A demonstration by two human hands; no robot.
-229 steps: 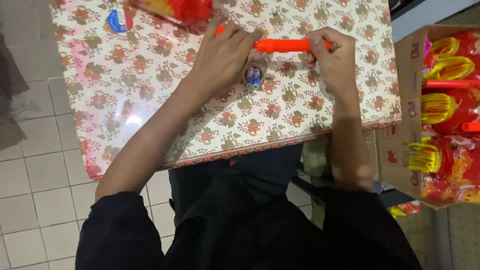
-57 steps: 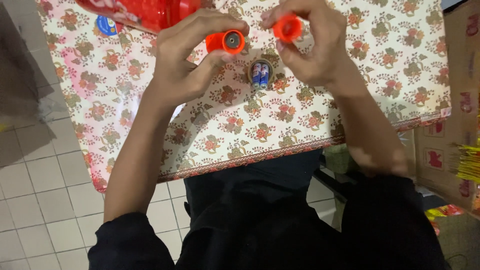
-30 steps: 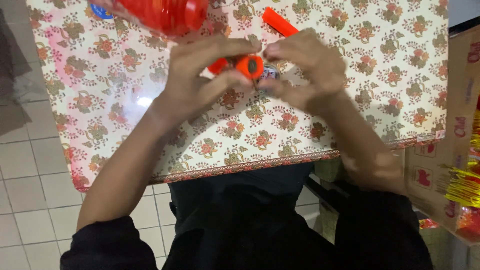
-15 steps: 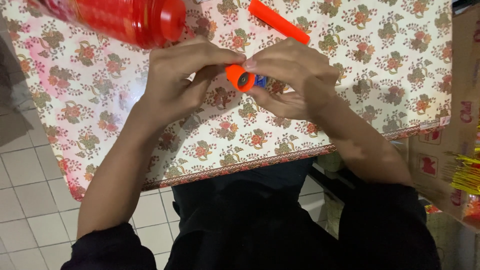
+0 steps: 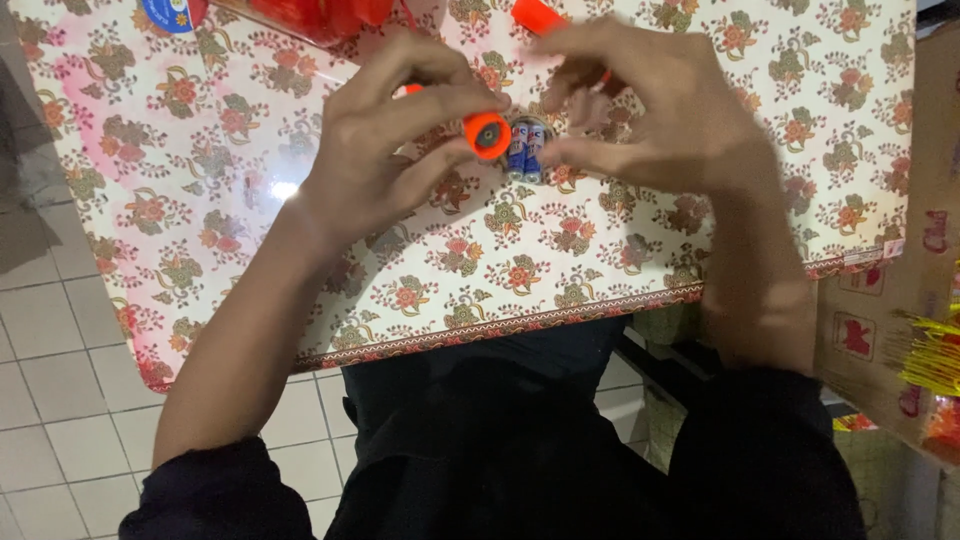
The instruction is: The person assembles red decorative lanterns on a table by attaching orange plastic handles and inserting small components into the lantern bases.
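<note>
Item: short orange plastic tube with a dark open end (image 5: 487,133). The left hand (image 5: 385,140) is gripping it between thumb and fingers, above the flower-patterned plastic tablecloth (image 5: 250,230) and towards the table's far edge. The tube's long axis is running roughly left to right, its open end facing the right hand.

Item: pair of small blue-and-silver cylindrical batteries (image 5: 526,150). The right hand (image 5: 660,110) is pinching them at their right side, fingers curled; they are sitting just beside the tube's open end, nearly touching it, ends facing the camera. Whether they are lined up with the tube's bore cannot be told.

Item: second orange plastic piece (image 5: 538,14), lying at the far edge, beyond the right hand.

Item: red transparent plastic object (image 5: 320,15), at the far edge, left of centre.

Item: brown cardboard box (image 5: 880,300), standing off the table's right edge.
</note>
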